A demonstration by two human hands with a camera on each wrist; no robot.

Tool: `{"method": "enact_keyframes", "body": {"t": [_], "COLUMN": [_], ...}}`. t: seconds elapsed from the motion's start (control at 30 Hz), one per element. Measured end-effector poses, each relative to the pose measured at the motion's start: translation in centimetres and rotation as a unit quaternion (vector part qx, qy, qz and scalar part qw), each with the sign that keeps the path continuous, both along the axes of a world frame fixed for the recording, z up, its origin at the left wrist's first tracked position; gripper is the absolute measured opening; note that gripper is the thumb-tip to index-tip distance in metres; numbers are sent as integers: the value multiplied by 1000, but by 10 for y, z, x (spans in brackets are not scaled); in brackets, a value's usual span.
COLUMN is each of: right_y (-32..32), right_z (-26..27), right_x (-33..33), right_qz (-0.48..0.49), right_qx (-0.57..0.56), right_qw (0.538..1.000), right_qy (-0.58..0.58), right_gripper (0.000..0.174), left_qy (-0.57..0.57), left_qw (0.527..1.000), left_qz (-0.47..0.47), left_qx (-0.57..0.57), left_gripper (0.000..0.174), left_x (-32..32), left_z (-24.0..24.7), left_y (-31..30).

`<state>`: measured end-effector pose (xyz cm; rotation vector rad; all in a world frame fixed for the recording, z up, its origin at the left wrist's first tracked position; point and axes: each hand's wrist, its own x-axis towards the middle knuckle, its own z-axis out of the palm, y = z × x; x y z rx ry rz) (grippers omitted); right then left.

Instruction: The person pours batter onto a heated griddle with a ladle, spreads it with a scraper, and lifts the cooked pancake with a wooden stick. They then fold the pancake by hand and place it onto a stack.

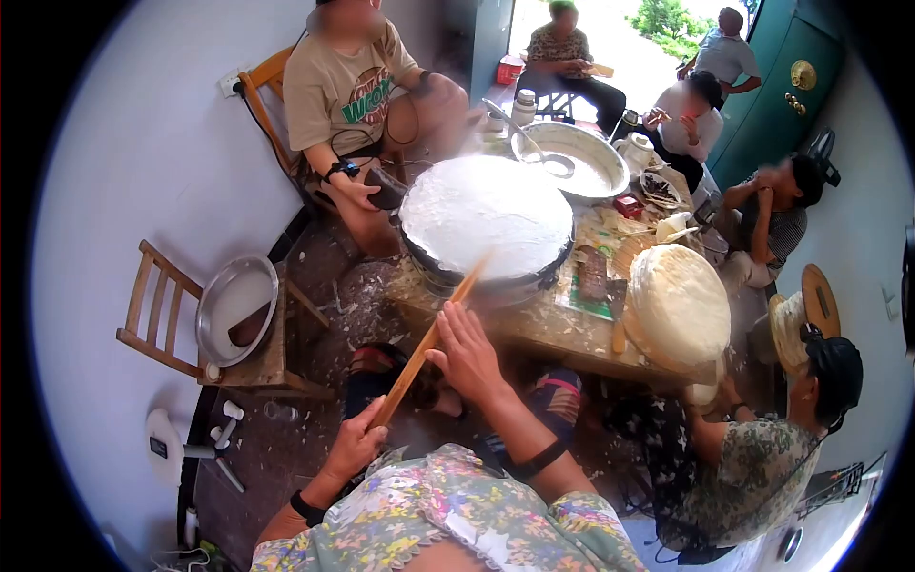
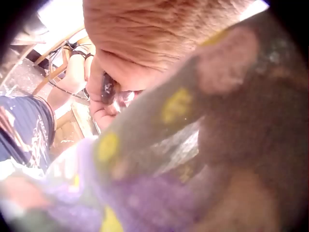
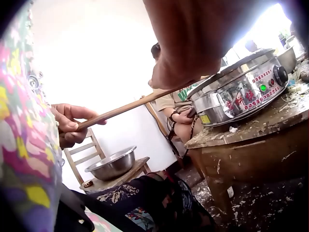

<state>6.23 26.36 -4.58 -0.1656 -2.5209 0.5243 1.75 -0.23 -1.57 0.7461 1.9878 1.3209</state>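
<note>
My left hand (image 1: 351, 443) grips the near end of a long wooden stick (image 1: 416, 365); in the right wrist view its fingers (image 3: 72, 121) curl round that end. Farther up the stick, my right hand (image 1: 472, 360) lies with its fingers extended against the wood. The stick's far tip, blurred, overlaps the near edge of a round electric griddle (image 3: 241, 89) with a steel side and a lit green light. A white layer of batter (image 1: 486, 214) covers its top. In the left wrist view, a flowered garment (image 2: 159, 159) hides most of my left hand (image 2: 159, 38).
A seated person (image 1: 357, 86) holds a dark block beside the griddle. A batter basin (image 1: 615, 181) with a ladle and a stack of thin pancakes (image 1: 679, 305) stand on the wooden table (image 1: 534, 329). At left, a metal basin (image 1: 205, 319) sits on a chair. Several other people sit around.
</note>
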Motion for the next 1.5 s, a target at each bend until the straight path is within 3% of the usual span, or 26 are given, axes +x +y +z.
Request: {"method": "enact_keyframes", "body": {"t": [0.1, 0.77, 1.0, 1.2, 1.3, 1.5], "right_y": [-4, -6, -5, -11, -6, 7], "right_z": [1, 6, 23, 55, 32, 15], "right_x": [-14, -135, -90, -77, -116, -153], "right_qz": [19, 114, 75, 60, 85, 95], "right_qx": [-2, 52, 61, 55, 103, 89], "right_qw": [1000, 990, 994, 988, 990, 991], "right_qy": [0, -69, -53, -133, -40, -30], "right_gripper": [61, 62, 60, 62, 62, 55], "left_qy": [-93, -135, -171, -166, -184, -213], "left_qw": [995, 982, 981, 984, 977, 970], "left_qz": [36, 132, 70, 66, 106, 116], "left_qx": [-3, -12, -61, -28, 24, 23], "left_gripper": [57, 58, 56, 55, 53, 52], "left_x": [-1, -65, -66, -63, -67, -92], "left_z": [11, 9, 22, 27, 24, 25], "left_y": [-4, -11, -18, -20, -11, 1]}}
